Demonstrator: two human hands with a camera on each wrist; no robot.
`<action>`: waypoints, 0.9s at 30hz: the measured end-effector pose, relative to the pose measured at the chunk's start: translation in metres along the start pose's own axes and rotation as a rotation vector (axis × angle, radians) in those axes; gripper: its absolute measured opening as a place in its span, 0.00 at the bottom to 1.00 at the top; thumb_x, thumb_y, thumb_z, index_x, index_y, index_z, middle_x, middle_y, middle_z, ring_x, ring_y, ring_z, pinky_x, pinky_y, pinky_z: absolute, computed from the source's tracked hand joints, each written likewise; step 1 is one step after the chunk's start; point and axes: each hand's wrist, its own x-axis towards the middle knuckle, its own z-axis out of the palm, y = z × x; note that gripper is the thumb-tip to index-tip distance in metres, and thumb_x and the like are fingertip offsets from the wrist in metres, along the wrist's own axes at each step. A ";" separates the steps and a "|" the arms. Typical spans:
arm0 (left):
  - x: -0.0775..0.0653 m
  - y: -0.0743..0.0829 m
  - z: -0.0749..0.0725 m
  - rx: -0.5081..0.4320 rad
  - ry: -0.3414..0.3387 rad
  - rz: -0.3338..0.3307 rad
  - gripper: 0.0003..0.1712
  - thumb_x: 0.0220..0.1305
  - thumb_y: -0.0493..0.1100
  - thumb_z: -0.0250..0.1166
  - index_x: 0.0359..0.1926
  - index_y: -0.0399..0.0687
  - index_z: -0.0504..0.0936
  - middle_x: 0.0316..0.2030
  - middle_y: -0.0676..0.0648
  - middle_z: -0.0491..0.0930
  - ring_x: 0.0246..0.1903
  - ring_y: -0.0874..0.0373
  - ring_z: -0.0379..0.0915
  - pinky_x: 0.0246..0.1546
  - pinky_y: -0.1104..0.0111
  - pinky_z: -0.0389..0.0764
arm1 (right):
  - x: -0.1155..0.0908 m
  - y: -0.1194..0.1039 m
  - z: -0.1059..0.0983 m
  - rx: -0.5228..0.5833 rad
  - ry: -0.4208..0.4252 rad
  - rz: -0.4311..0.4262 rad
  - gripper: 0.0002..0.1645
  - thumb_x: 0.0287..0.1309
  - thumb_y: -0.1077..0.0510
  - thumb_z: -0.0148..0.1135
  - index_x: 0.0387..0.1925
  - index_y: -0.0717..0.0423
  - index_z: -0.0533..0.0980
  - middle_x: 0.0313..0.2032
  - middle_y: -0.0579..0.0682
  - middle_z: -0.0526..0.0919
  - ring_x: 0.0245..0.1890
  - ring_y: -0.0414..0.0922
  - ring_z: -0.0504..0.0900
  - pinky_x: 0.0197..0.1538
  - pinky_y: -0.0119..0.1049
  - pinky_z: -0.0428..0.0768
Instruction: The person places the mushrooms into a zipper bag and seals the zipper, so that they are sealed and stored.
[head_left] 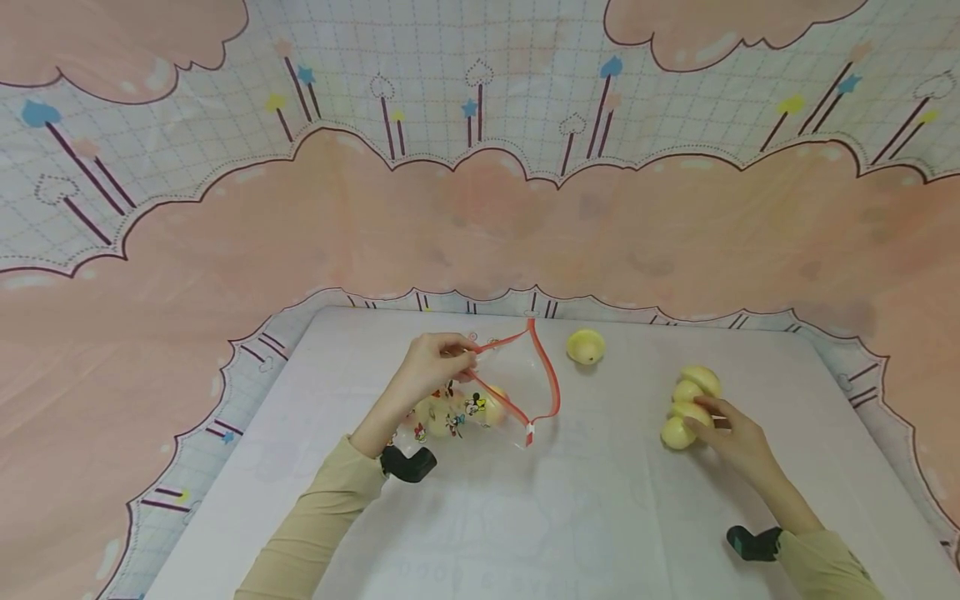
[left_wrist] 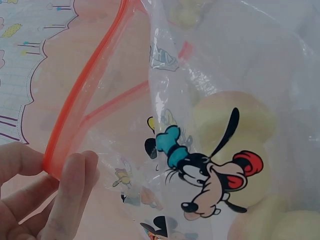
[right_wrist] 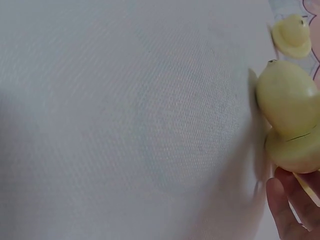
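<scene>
My left hand (head_left: 438, 367) pinches the red zip edge of a clear plastic zip bag (left_wrist: 172, 75) printed with cartoon characters. The bag's mouth gapes toward the right, its red rim (head_left: 553, 379) spread wide. Through the film show several pale yellow rounded things (left_wrist: 232, 125). On the right side of the table my right hand (head_left: 738, 437) grips a pale yellow, two-lobed rounded thing (right_wrist: 287, 100) between thumb and fingers; it has a small dark mark on its round end. Just beyond it lies a similar yellow thing (head_left: 697, 382).
One more yellow rounded thing (head_left: 585, 346) lies near the back edge of the white table (head_left: 600, 500), between bag and right hand. A patterned pink and white cloth (head_left: 480, 217) rises behind the table. Black wrist devices (head_left: 408, 464) sit at both sleeves.
</scene>
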 end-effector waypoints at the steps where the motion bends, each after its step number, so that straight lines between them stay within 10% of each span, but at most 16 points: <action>1: 0.000 0.000 0.000 -0.001 0.000 0.001 0.13 0.63 0.37 0.61 0.47 0.37 0.83 0.35 0.36 0.85 0.27 0.57 0.85 0.37 0.55 0.86 | 0.000 0.000 0.000 -0.001 0.001 -0.003 0.39 0.65 0.40 0.54 0.66 0.64 0.62 0.62 0.71 0.68 0.55 0.66 0.73 0.40 0.47 0.80; 27: 0.000 0.001 0.001 -0.003 0.002 -0.012 0.12 0.63 0.37 0.61 0.46 0.37 0.83 0.34 0.37 0.86 0.28 0.56 0.85 0.38 0.54 0.85 | -0.005 -0.008 -0.004 0.022 0.070 -0.083 0.36 0.64 0.43 0.58 0.64 0.63 0.66 0.58 0.72 0.72 0.53 0.67 0.74 0.46 0.57 0.77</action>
